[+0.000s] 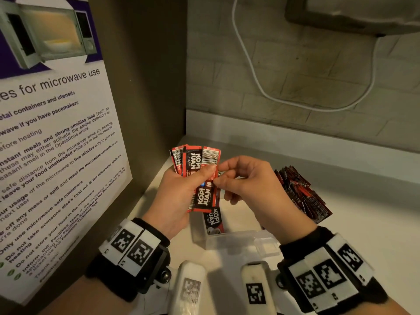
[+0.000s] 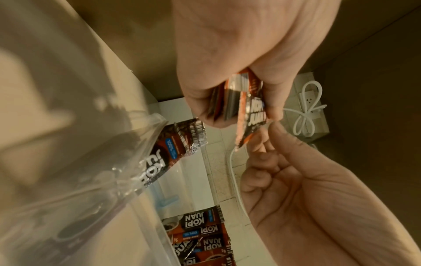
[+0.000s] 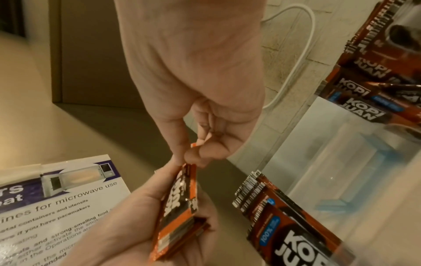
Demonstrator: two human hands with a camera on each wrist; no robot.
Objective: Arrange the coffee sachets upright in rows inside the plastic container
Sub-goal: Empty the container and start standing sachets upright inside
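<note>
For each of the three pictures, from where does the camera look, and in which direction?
Head: worn on the head, looks forward and down at both hands; left hand grips a bundle of red-and-black coffee sachets; both wristbands show.
Left wrist: looks along the left hand at the clear plastic container.
Right wrist: looks along the right hand, which pinches a sachet.
Shared: all three show the bundle and the white cable.

both hands bare, no sleeves. left hand (image 1: 179,196) w/ black wrist strap (image 1: 127,262) at lower left of head view, carrying white blocks w/ black square markers, small digits on edges, a round screw at its inner side. right hand (image 1: 256,189) w/ matching strap (image 1: 327,271) at lower right. two white marker-tagged camera pods (image 1: 256,289) along bottom centre.
</note>
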